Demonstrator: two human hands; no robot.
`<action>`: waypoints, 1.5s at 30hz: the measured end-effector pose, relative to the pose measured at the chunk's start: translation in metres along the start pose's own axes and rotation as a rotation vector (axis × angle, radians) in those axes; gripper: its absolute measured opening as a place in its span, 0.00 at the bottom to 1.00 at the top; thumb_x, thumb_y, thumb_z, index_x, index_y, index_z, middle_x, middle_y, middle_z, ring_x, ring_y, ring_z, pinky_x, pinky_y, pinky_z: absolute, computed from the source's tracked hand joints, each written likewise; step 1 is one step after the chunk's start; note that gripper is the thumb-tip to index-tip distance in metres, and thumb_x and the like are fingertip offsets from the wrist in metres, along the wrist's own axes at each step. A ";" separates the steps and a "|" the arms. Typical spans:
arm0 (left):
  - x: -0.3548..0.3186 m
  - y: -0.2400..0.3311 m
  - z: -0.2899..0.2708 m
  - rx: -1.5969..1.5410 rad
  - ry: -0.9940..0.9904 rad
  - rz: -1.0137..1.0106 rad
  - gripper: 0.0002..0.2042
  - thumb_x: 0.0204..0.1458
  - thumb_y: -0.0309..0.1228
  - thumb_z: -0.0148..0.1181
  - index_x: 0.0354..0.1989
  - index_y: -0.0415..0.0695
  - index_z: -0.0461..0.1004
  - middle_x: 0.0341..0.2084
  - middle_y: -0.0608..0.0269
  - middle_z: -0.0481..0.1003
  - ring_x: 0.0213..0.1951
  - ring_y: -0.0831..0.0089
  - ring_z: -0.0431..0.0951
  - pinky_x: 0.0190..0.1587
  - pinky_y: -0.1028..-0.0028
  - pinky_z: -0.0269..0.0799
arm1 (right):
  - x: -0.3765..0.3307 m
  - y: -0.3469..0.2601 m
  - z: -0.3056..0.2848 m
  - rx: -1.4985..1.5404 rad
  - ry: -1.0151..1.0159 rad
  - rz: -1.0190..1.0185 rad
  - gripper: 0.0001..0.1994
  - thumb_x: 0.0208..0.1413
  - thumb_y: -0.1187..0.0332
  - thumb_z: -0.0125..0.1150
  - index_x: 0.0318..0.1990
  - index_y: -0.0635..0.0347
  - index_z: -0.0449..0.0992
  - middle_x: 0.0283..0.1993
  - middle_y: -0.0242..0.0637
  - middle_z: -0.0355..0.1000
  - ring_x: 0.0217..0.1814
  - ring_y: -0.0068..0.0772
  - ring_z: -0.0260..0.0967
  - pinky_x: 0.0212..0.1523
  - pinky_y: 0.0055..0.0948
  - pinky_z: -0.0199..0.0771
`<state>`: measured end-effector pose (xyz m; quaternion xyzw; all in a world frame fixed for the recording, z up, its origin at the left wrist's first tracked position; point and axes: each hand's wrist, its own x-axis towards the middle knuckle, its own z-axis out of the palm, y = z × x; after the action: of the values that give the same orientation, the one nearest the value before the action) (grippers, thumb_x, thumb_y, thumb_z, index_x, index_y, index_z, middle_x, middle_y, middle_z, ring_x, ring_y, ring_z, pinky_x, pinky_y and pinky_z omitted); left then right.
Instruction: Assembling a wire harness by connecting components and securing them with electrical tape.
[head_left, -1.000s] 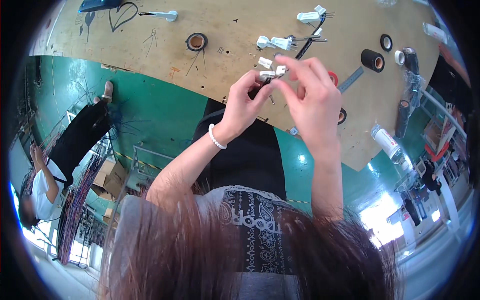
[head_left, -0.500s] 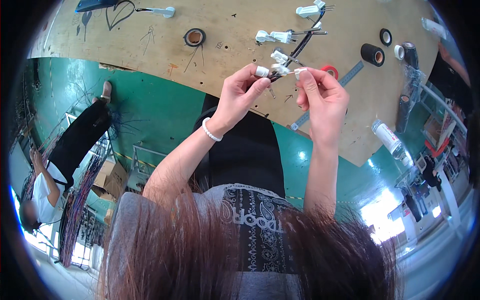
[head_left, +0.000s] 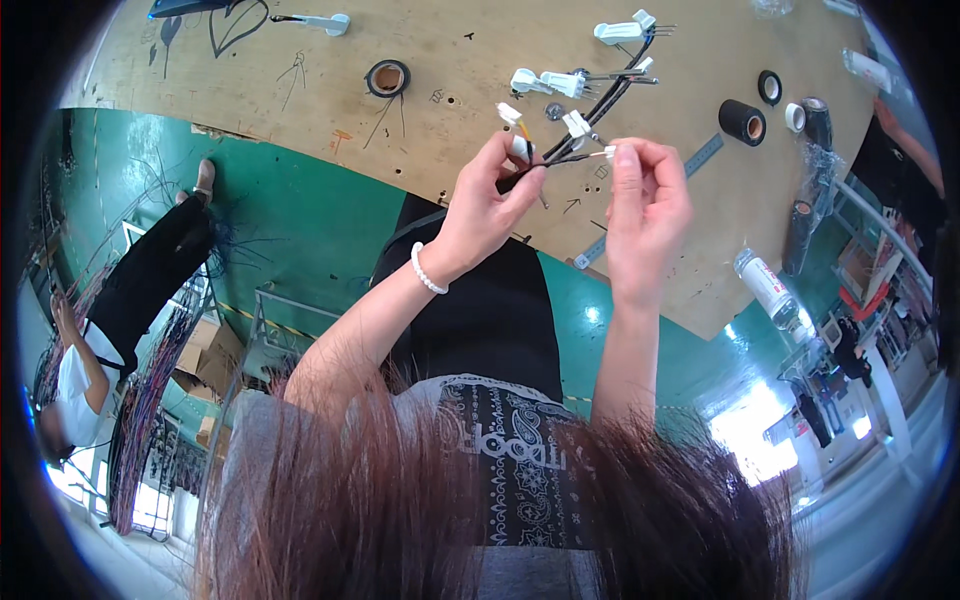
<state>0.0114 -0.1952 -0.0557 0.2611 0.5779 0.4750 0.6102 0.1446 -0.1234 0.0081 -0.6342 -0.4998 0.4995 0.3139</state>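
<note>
My left hand (head_left: 490, 200), a white wrap on one fingertip, pinches a black-wrapped wire harness (head_left: 606, 103) near its close end. From there the harness runs up and right across the board. Between my finger and thumb a short branch leads right to a small white connector (head_left: 610, 152). The fingertips of my right hand (head_left: 645, 205) are closed on that connector. Another white connector (head_left: 509, 114) with yellow wire sticks up beside my left fingers, and a further white connector (head_left: 576, 125) stands just right of it.
White wire holders (head_left: 565, 83) with metal pins stand on the wooden board (head_left: 300, 120). Black tape rolls (head_left: 742, 122) and a steel ruler (head_left: 703, 155) lie to the right. A plastic bottle (head_left: 770, 285) is near the right edge. Another person (head_left: 90, 370) is at far left.
My right hand has drawn slightly away from the left with the connector, showing more of the branch. The connector with yellow wire now sticks up by my left fingers.
</note>
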 end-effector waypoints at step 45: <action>0.012 -0.009 0.025 -0.258 0.179 0.213 0.06 0.56 0.23 0.58 0.40 0.39 0.70 0.29 0.72 0.69 0.28 0.85 0.68 0.33 0.81 0.66 | 0.025 -0.060 -0.010 -0.656 -0.364 -0.332 0.11 0.56 0.73 0.57 0.47 0.57 0.76 0.43 0.34 0.71 0.33 0.28 0.70 0.34 0.27 0.71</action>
<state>0.0364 -0.1820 -0.0641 0.1971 0.5334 0.6284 0.5308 0.1353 -0.0805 0.0567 -0.5127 -0.7754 0.3603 0.0777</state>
